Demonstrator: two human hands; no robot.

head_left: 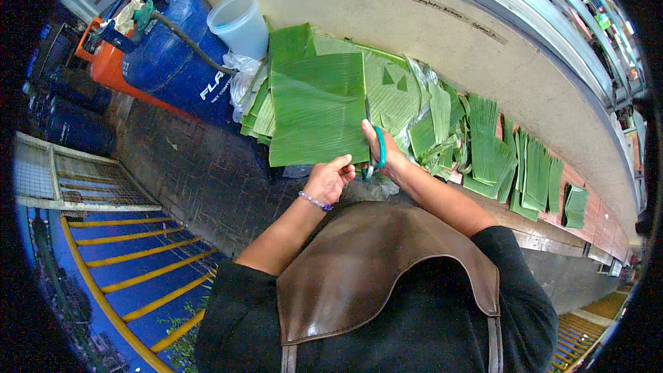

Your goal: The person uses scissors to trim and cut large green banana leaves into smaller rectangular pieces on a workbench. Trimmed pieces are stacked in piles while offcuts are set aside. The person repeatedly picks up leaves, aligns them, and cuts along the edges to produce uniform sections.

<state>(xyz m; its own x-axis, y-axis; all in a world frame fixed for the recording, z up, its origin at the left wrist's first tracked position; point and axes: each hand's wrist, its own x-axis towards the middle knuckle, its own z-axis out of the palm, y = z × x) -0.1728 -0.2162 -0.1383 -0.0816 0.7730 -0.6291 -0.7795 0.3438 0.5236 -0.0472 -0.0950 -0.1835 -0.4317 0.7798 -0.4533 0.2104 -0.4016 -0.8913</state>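
Observation:
A large, roughly square piece of banana leaf (pixel 318 107) is held up before me, its ribs running across it. My left hand (pixel 329 182) pinches the leaf near its lower right corner, thumb and fingers together. Green-handled scissors (pixel 380 148) are in my right hand (pixel 392 159), with fingers through the loops. Their dark blades point away from me along the leaf's right edge. Whether the blades are apart is too small to tell. Behind the held piece, more banana leaves (pixel 394 93) lie heaped on a surface by the wall, partly hidden by it.
Cut leaf stacks (pixel 535 173) line a wooden bench (pixel 577 179) to the right. A blue gas cylinder (pixel 176 55), an orange cylinder (pixel 110 76) and a translucent bucket (pixel 239 24) stand at the far left. Yellow railings (pixel 103 283) edge the left side.

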